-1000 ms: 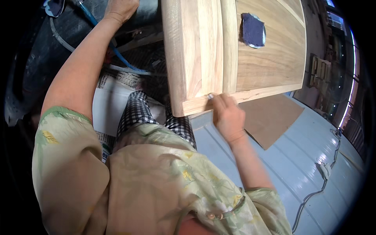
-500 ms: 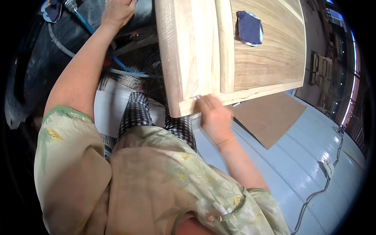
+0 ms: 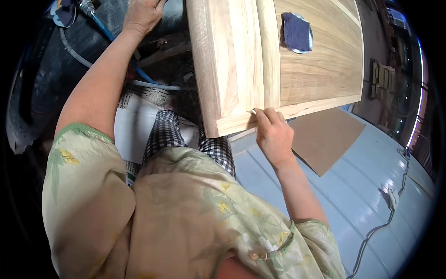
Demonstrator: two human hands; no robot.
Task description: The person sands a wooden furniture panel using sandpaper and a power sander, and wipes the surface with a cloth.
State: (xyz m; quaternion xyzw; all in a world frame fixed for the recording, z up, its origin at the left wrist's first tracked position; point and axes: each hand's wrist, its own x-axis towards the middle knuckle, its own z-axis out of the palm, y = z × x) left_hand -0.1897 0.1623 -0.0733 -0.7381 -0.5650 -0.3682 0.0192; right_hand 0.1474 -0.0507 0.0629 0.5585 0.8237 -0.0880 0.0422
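A pale wooden panel (image 3: 320, 76) with a raised frame and a thick rounded edge lies before me. Over its near frame strip, my right hand (image 3: 274, 137) is closed in a pinch. The tip of a small whitish piece (image 3: 253, 112) shows at its fingertips; it is too small to name. At the upper left, my left hand (image 3: 143, 17) is beside the panel's left edge, above a dark surface. The picture's top edge cuts off its fingertips, so what they touch is hidden. On the panel sits a dark blue cloth-like pad (image 3: 296, 31) with a light blue rim.
A blue hose (image 3: 103, 27) with a metal fitting and a grey hose (image 3: 73, 50) run at the left. Brown cardboard (image 3: 327, 142) lies on the light blue ribbed surface (image 3: 344, 200) at the right, where a cable (image 3: 369, 237) also runs. Another pad (image 3: 64, 13) is at the upper left.
My right hand has moved right along the near frame strip, with the whitish piece at its fingertips. My left hand stays in about the same place.
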